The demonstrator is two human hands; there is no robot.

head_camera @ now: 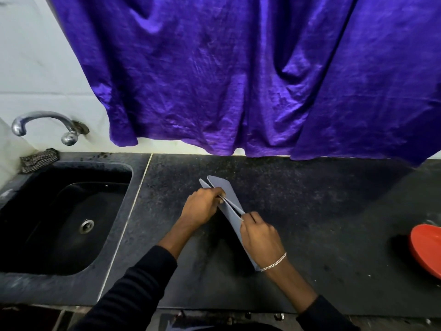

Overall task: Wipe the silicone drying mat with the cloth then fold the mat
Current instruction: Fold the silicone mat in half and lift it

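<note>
Grey silicone mat (228,194) held up on edge above the dark speckled tabletop (298,211), near its middle. Mat is doubled over: two thin layers run side by side, with a narrow dark gap between them, the far ends rounded and slightly splayed. It runs diagonally from far-left to near-right, the near end hidden behind the right wrist.

Left hand (202,206) at the mat's left face, about midway along; its grip is pressed together on the layers, fingertips pinching the upper edge. Right hand (260,235) nearer the camera, its grip also pinched on the mat's edge, thumb and forefinger closed over the fold. Silver chain bracelet (274,261) on the right wrist. Both forearms in black sleeves (133,290).

Whether the mat's lower edge touches the tabletop: cannot tell; a dark shadow lies under it.

Outward: black sink (64,218) sunk into the tabletop at left, well apart from the mat, steel drain in its basin. Chrome tap (45,125) on the white wall above the sink. Small checked cloth (39,160) bunched at the sink's far-left corner, well apart from both hands. Red plate or bowl (427,249) at the right edge, partly cut off. Purple curtain (238,75) hangs across the back, hem just above the tabletop's far edge.
</note>
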